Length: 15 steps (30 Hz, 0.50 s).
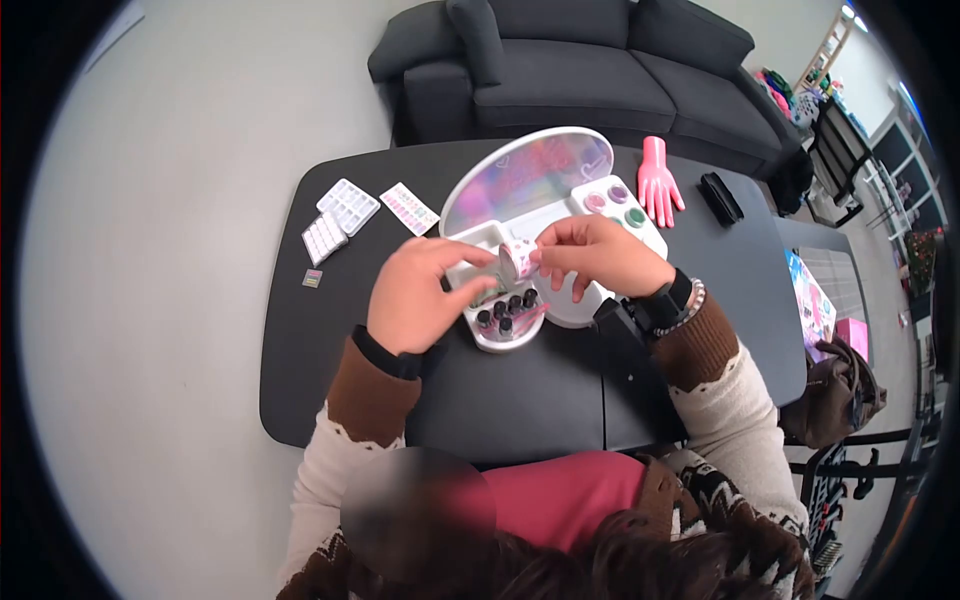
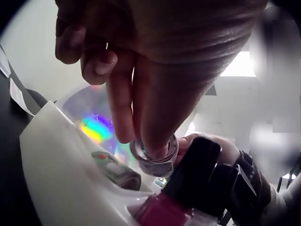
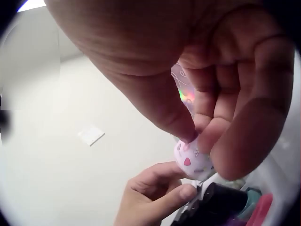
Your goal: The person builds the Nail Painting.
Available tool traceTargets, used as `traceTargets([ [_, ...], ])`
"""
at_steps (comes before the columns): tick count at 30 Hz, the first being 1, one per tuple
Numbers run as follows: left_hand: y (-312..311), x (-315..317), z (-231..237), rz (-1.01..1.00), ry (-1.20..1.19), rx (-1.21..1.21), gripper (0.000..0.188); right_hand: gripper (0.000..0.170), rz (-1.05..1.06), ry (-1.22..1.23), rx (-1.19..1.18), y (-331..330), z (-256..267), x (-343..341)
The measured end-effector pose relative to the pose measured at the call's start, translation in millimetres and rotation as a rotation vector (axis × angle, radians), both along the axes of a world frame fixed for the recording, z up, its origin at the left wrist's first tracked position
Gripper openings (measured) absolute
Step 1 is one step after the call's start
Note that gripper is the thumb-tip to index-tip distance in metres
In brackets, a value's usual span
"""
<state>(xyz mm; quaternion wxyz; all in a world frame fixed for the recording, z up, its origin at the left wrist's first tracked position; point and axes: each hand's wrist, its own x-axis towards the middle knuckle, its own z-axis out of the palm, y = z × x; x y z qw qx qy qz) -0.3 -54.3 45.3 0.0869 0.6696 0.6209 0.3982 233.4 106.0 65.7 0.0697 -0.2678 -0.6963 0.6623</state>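
Observation:
My right hand (image 1: 592, 255) pinches a small round white piece with pink hearts (image 1: 518, 260) between thumb and fingers, above the open white case (image 1: 530, 212). In the right wrist view the heart print (image 3: 187, 161) shows just under the thumb tip. Close to the other end of the piece is my left hand (image 1: 420, 290), its thumb and forefinger spread apart. From the left wrist, the left thumb overlaps the piece's ring-like end (image 2: 155, 165). Below the hands, several black-capped nail polish bottles (image 1: 506, 310) stand in the case's front compartment, beside a pink stick (image 1: 530, 318).
The case's iridescent lid (image 1: 530, 175) stands raised. Colored pots (image 1: 617, 194) sit at its right. A pink hand model (image 1: 656, 185) and a black case (image 1: 721, 199) lie beyond. At left are white compartment trays (image 1: 348, 206), a sticker sheet (image 1: 409, 209) and a small card (image 1: 313, 279).

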Motion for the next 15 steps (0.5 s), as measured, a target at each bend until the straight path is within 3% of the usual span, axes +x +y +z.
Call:
traceTargets([
  [4, 0.1, 0.9, -7.2, -0.028, 0.078, -0.043, 0.021, 0.026, 0.035, -0.189, 0.135, -5.6, 3.7, -11.5],
  [8, -4.5, -0.8, -0.3, -0.002, 0.194, -0.14, 0.014, 0.028, 0.094, -0.091, 0.185, -2.9, -15.3, -17.3],
  [10, -3.7, -3.1, -0.6, -0.015, 0.178, -0.16, 0.014, 0.028, 0.02, -0.221, 0.5, -13.8, 2.2, -20.7],
  [11, -4.0, -4.2, -1.0, -0.029, 0.16, -0.171, 0.014, 0.028, 0.026, -0.218, 0.491, -14.6, 0.7, -20.7],
  [13, -4.4, -6.0, -1.5, -0.026, 0.172, -0.185, 0.014, 0.026, 0.003, -0.182, 0.717, -15.4, -2.3, -19.7],
  [15, -4.1, -5.6, -0.9, -0.03, 0.18, -0.193, 0.015, 0.026, 0.004, -0.214, 0.693, -17.5, 6.3, -19.3],
])
